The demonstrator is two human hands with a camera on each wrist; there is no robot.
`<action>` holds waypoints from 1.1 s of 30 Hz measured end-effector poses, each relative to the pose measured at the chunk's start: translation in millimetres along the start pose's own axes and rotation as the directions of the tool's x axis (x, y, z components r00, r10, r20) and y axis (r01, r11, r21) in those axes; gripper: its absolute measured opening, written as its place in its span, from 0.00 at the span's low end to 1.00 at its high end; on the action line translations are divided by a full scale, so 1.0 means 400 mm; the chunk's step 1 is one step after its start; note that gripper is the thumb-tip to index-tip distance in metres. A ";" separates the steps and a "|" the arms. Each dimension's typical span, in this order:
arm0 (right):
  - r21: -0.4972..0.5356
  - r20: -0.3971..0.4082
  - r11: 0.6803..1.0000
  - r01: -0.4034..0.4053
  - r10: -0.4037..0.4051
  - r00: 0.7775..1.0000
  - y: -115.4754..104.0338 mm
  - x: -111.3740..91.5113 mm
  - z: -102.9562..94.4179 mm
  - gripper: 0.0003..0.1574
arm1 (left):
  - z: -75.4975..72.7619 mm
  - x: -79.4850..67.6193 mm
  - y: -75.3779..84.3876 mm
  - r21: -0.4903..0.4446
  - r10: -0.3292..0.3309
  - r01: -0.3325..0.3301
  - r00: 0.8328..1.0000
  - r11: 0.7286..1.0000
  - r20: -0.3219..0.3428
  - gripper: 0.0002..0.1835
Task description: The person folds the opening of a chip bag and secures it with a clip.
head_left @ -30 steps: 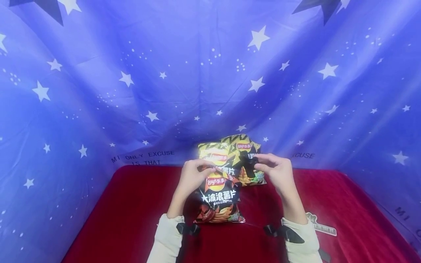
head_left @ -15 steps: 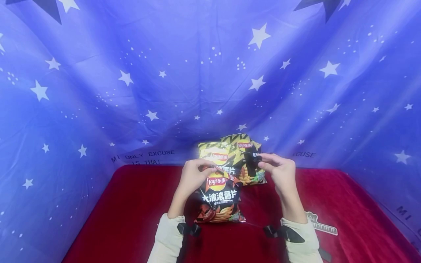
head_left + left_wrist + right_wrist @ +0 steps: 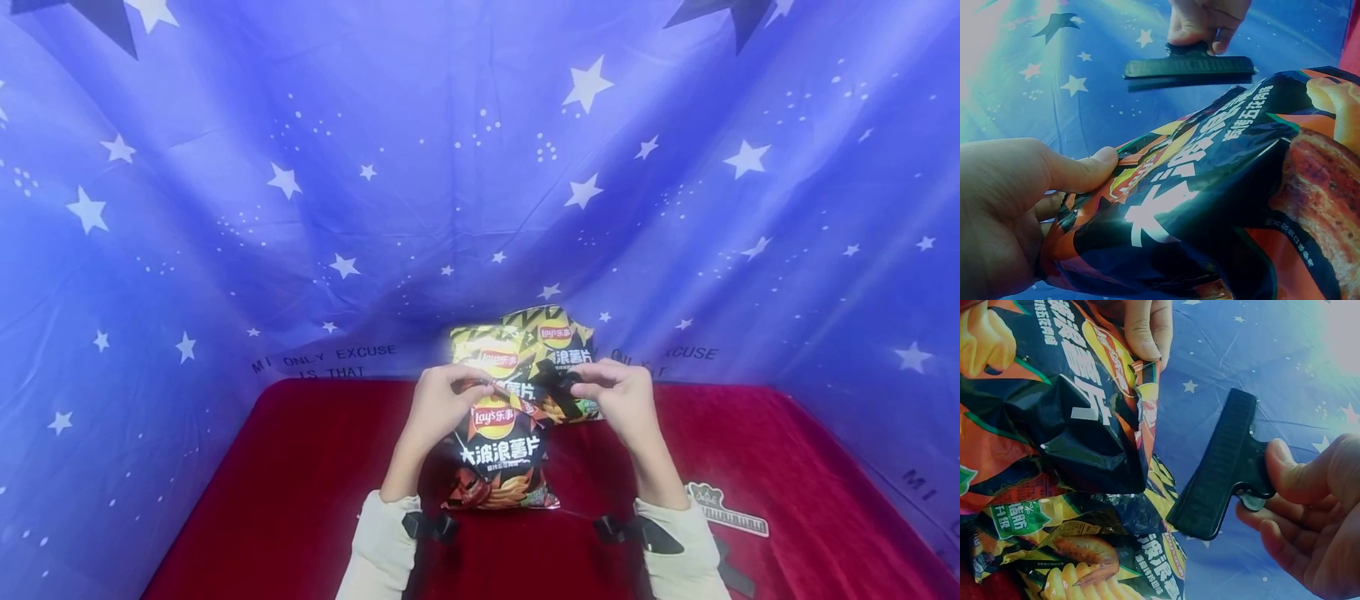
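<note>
A black and red bag of potato chips (image 3: 501, 457) stands tilted on the red cloth in the head view, its top folded over. My left hand (image 3: 447, 404) pinches that folded edge, thumb on the front in the left wrist view. To its right, my right hand (image 3: 628, 402) holds a black bag clip (image 3: 1219, 469) by its handles between thumb and fingers. The clip's long jaws face the bag's folded top, apart from it, and a narrow gap shows between them in the left wrist view.
Behind the front bag are two yellow and black chip bags, one on the left (image 3: 483, 340) and one on the right (image 3: 558, 321). A white ruler-like piece with piano keys (image 3: 735, 521) and a dark flat object (image 3: 737, 575) lie near the right sleeve. A starry blue curtain (image 3: 450, 183) hangs behind the table.
My right hand shifted slightly right, then came back left with the bag clip, closer to the front bag. My left hand has kept its pinch in place.
</note>
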State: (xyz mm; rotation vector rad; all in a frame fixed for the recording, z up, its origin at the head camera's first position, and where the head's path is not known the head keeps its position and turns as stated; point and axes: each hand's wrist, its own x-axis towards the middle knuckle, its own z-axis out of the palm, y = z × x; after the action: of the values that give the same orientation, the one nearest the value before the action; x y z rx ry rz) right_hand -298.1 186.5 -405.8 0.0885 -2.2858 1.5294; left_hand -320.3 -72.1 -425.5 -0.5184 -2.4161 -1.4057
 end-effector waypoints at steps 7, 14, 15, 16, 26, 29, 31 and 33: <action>-0.097 0.101 0.995 -0.028 0.038 0.994 0.009 -0.001 0.004 0.15 | 0.000 -0.004 -0.004 0.004 0.003 -0.003 1.000 1.000 0.002 0.05; -0.062 0.166 0.997 -0.047 0.057 0.984 0.019 -0.004 0.012 0.16 | 0.002 -0.009 -0.001 -0.016 0.012 -0.012 1.000 1.000 0.012 0.05; -0.050 0.175 0.998 -0.043 0.051 0.983 0.020 -0.005 0.013 0.16 | 0.002 -0.009 0.000 -0.017 0.012 -0.012 1.000 1.000 0.015 0.05; -0.038 0.182 0.999 -0.038 0.044 0.982 0.019 -0.006 0.015 0.17 | 0.002 -0.009 0.001 -0.017 0.011 -0.010 1.000 1.000 0.017 0.06; 0.009 0.192 1.000 0.005 -0.007 0.981 0.024 -0.003 0.026 0.17 | 0.002 -0.002 0.006 0.004 0.016 -0.016 1.000 1.000 0.018 0.06; 0.022 0.200 1.000 0.002 -0.007 0.980 0.024 -0.004 0.026 0.17 | 0.001 -0.002 0.008 0.005 0.017 -0.017 1.000 1.000 0.021 0.06; 0.027 0.202 1.000 0.004 -0.010 0.979 0.021 -0.005 0.027 0.16 | 0.001 -0.003 0.008 0.003 0.015 -0.016 1.000 1.000 0.023 0.06; 0.025 0.201 1.000 0.006 -0.011 0.979 0.020 -0.006 0.029 0.16 | 0.001 -0.004 0.010 0.001 0.017 -0.017 1.000 1.000 0.023 0.06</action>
State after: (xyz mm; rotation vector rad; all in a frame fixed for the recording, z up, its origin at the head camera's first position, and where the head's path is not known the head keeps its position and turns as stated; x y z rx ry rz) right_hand -301.1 178.9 -417.4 0.2715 -2.4175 1.6091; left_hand -317.2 -70.3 -423.0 -0.5568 -2.4237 -1.3991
